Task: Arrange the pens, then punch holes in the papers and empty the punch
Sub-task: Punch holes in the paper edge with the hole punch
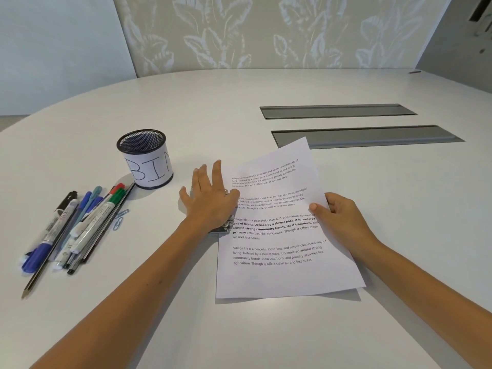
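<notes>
- White printed papers (282,235) lie centre frame on the white table (239,102), long axis running from lower centre up toward the upper right, tilted a little clockwise.
- Grey metal punch (225,227) sits at the sheets' left edge, mid-height, almost wholly hidden under the left hand (210,201); only a bit of base and hinge shows below the palm.
- Left hand: fingers straight and spread, palm flat down on the punch, pressing. Not curled round anything.
- Right hand (338,214): pinches the right edge of the papers, thumb on top, other fingers curled under the sheet. Steadies the stack.
- Key relation: the left edge of the papers feeds into the punch slot, so the stack lies right of the left-hand fingers, and the right hand is at the opposite edge. Whether the edge is fully seated in the slot I cannot tell, as the hand covers it.
- Judged step: punching, pens part looks done.
- Pens (74,230) lie bunched at left of frame, roughly parallel, tips toward lower left; a pencil (40,275) is among them and paper clips (119,218) lie just beside.
- Black mesh cup (145,158) with a "BIN" label stands upper left of the left hand, near the punch, left hand nearer to it. Likely place for emptying.
- Two grey slots (346,123) sit in the table at upper right.
</notes>
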